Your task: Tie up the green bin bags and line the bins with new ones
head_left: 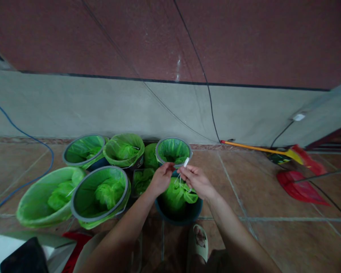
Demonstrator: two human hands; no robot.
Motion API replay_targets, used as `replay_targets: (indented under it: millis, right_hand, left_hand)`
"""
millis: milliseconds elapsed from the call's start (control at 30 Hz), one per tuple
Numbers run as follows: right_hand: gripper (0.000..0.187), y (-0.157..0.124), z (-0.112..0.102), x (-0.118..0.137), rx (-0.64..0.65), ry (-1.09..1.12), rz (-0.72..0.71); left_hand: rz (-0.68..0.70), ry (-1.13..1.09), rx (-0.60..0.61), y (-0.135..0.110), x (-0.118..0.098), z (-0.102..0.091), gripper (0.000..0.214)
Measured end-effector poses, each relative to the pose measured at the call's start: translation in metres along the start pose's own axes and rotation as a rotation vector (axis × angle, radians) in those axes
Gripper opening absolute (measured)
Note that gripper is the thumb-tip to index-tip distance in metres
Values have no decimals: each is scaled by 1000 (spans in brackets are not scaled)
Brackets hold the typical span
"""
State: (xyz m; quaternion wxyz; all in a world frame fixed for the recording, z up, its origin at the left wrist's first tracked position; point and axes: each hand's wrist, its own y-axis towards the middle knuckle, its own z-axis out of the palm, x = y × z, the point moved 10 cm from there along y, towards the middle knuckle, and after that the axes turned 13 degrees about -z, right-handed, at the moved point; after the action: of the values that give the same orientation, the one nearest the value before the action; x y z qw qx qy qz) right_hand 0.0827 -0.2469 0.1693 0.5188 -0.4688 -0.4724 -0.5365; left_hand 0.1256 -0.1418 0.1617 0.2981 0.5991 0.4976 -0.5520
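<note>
- Over the dark bin [176, 220], just past the pale slipper [201, 248], I see the right hand [197, 180] and the left hand [162, 177] close together, above the green bag [174, 195] in the bin.
- The white tie [186, 162] is between the hands, right at the right fingertips. It is long and thin, and its tip leans up and a bit to the right.
- The right hand is nearer: its thumb and finger pinch the tie.
- The left hand is just beside it, fingers curled — I cannot tell if they hold the tie too.
- Both arms [142, 206] reach forward and come in toward each other — fingers point inward.
</note>
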Motion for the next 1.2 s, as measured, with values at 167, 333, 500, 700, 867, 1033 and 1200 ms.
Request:
replay_targets:
  millis: [167,333,500,700,867,1033,1200]
  right_hand:
    - [38,4,-12,4,-68,113,-7]
    - [39,5,-22,11,-172,122,-72]
    - [37,-1,1,23,-35,376,-64]
    - [28,-1,15,28,52,544,-32]
    - [34,10,-23,18,-199,531,-56]
    - [40,1,-51,-27,-283,19,84]
    - [19,-6,-27,-49,132,-677,-5]
  left_hand:
    - [56,148,314,-21,15,53,21]
    - [-182,-74,115,-8,45,37,22]
    - [-321,-142,79,2,67,31,19]
    - [8,372,398,-29,35,79,21]
    - [45,454,480,-44,27,88,26]
    - [-150,330,291,-14,50,62,35]
    - [-297,246,67,5,70,26,34]
